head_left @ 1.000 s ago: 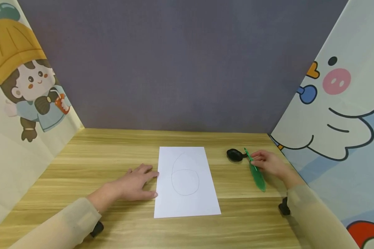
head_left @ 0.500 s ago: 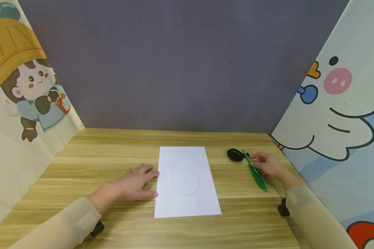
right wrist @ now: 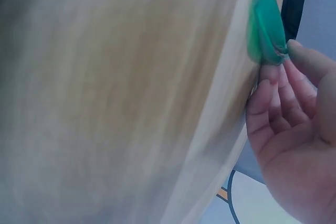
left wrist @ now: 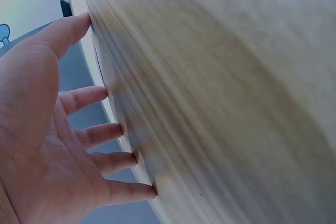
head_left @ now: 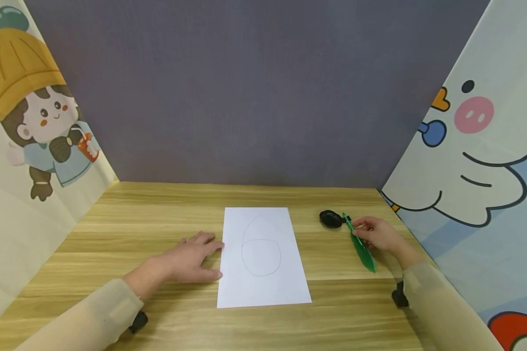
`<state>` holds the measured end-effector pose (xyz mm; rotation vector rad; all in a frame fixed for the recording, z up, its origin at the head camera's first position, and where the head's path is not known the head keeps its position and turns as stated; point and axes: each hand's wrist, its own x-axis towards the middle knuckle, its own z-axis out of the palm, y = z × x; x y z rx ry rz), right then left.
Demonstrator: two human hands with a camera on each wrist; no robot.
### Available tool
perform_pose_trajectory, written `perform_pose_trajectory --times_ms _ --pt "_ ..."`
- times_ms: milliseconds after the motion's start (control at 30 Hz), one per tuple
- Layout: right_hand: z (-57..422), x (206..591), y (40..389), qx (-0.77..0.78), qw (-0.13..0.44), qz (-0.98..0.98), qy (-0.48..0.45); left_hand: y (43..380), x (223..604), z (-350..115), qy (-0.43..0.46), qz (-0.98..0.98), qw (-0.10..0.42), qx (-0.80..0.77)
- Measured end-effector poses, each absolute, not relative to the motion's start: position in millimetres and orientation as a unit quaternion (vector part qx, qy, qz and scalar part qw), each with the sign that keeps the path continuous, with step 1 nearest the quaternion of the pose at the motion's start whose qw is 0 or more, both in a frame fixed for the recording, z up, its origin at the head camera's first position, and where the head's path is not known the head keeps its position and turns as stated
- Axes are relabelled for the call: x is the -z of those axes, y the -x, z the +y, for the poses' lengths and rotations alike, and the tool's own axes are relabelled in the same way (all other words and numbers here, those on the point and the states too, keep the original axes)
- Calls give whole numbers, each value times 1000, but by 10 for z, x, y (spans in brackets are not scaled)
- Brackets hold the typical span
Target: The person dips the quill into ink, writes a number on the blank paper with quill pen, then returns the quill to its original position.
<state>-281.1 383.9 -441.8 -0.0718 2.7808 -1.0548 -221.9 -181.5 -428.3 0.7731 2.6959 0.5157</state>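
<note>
My right hand [head_left: 379, 235] pinches a slim green leaf-shaped pen [head_left: 363, 254] between thumb and fingers, right of the paper. In the right wrist view the broad green blade of the pen [right wrist: 270, 22] rises past the thumb tip. Its narrow end lies close to the stem of a black oval object [head_left: 331, 219]; whether they touch I cannot tell. A white sheet of paper [head_left: 263, 292] bears a faint pencil outline of two joined rounded shapes. Fingers spread, my left hand [head_left: 189, 261] rests on the table, with the index fingertip and thumb tip at the sheet's left edge.
The wood-grain table [head_left: 180, 204] runs back to a grey-purple panel [head_left: 254, 97]. Cartoon-printed walls stand at the left [head_left: 9, 234] and right [head_left: 456, 195], the right one near the right forearm.
The green pen has turned slightly in the right hand, its narrow end a little lower and farther left. My left hand and the paper stay put.
</note>
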Motion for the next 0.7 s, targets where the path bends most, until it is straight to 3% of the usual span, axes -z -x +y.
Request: perform_pose_trajectory --times_ms 700 --pt "3821 4404 2784 351 92 932 18 2231 4282 -1823 -273 937 136 -167"
